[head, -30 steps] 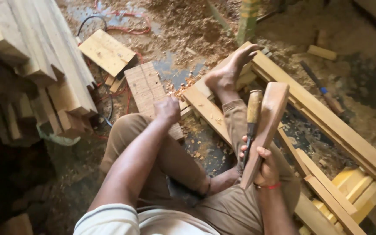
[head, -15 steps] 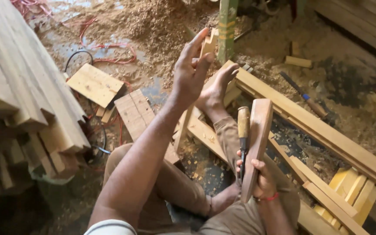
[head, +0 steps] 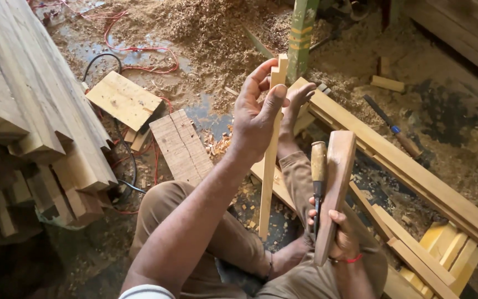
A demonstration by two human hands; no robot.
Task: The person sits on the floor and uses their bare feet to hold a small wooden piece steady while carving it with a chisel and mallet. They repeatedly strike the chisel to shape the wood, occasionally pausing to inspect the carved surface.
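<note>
A stack of planks [head: 23, 105] fills the left side of the floor [head: 460, 111], which is covered in sawdust and shavings. A long wooden frame [head: 416, 177] lies slantwise across the right half, under the person's outstretched foot [head: 297, 99], and a flat board [head: 124, 99] and a grooved block [head: 181, 145] sit near the floor's upper left with red cable looping around them.

The person sits on the floor. The left hand [head: 255, 113] holds a thin wooden strip [head: 269, 166] upright, fingers and thumb closed round its notched upper end, its lower end down by the knee. The right hand [head: 341, 235] is wrapped around a wooden mallet [head: 333, 188] and a chisel [head: 318, 171] together, both pointing upward. A second chisel [head: 394, 130] lies on the floor beyond the frame.

This looks like a check of the notch. Any further cutting would call for laying the strip down on something firm and splitting the two tools between the hands.
</note>
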